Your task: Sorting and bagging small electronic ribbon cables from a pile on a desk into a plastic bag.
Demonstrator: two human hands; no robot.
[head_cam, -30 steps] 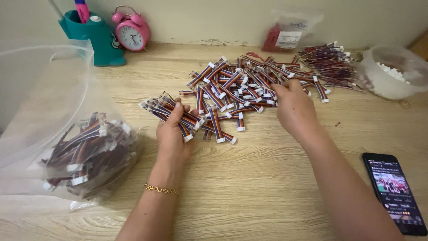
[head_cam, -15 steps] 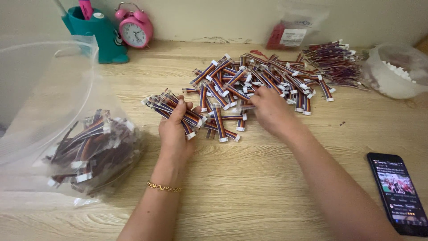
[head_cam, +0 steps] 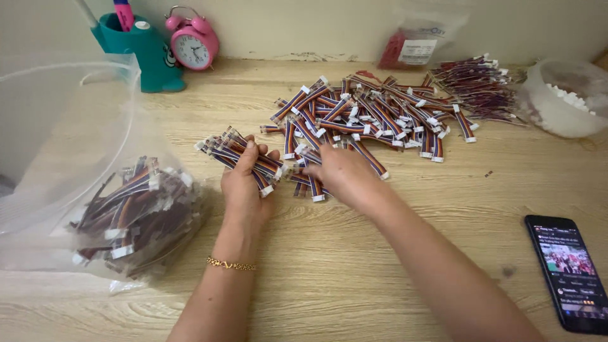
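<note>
While left hand (head_cam: 244, 183) grips cable bundle (head_cam: 237, 155) | right hand (head_cam: 339, 172) pulled back from pile (head_cam: 373, 117), grip closing on cables

Two bare forearms, one small piece of jewellery

The left hand (head_cam: 244, 183) has a thin gold chain bracelet (head_cam: 231, 264) just behind it at the wrist; the right hand (head_cam: 339, 174) wears nothing, and no sleeve shows on either arm up to the frame's edge.
</note>
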